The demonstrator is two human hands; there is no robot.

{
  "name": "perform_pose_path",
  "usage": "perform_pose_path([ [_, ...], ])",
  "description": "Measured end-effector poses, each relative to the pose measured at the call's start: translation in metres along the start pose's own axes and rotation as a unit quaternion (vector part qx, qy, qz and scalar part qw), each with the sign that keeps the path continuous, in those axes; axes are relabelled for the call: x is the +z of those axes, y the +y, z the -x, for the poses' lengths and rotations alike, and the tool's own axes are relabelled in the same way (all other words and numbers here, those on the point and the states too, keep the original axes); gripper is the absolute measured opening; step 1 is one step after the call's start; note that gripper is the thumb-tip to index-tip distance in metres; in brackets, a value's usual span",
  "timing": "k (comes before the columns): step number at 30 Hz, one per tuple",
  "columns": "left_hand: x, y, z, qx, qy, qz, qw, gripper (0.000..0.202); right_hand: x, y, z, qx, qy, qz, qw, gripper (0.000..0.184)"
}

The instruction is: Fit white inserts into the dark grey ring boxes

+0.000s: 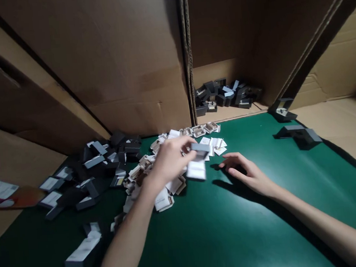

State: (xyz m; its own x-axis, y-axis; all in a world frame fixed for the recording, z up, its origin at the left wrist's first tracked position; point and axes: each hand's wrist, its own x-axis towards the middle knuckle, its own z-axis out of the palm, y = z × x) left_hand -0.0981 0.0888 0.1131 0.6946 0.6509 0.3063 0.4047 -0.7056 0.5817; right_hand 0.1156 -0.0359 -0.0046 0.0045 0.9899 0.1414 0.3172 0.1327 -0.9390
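My left hand pinches a small dark grey box by its edge, a little above the green table. From the box hangs a white insert or flap, slightly blurred, so I cannot tell if it is joined on. Beneath and behind this hand lie white card inserts and folded white papers in a loose heap. My right hand hovers low over the table to the right, fingers curved and apart, with nothing in it.
On the left, a pile of dark boxes spreads over the green table; one opened box lies nearer. A cardboard carton behind holds more dark boxes. Two open boxes sit at the right edge.
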Motion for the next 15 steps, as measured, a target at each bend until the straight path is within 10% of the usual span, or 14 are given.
perform_pose_path([
  [9, -0.084, -0.116, 0.011, -0.244, 0.381, 0.085, 0.888, 0.029, 0.001, -0.004, -0.001, 0.029, 0.001, 0.038, 0.999, 0.027],
  [15, -0.100, -0.157, 0.022, -0.292, 0.426, 0.052, 0.855, 0.048, 0.001, -0.003, -0.003, 0.010, 0.032, 0.063, 0.997, 0.026],
])
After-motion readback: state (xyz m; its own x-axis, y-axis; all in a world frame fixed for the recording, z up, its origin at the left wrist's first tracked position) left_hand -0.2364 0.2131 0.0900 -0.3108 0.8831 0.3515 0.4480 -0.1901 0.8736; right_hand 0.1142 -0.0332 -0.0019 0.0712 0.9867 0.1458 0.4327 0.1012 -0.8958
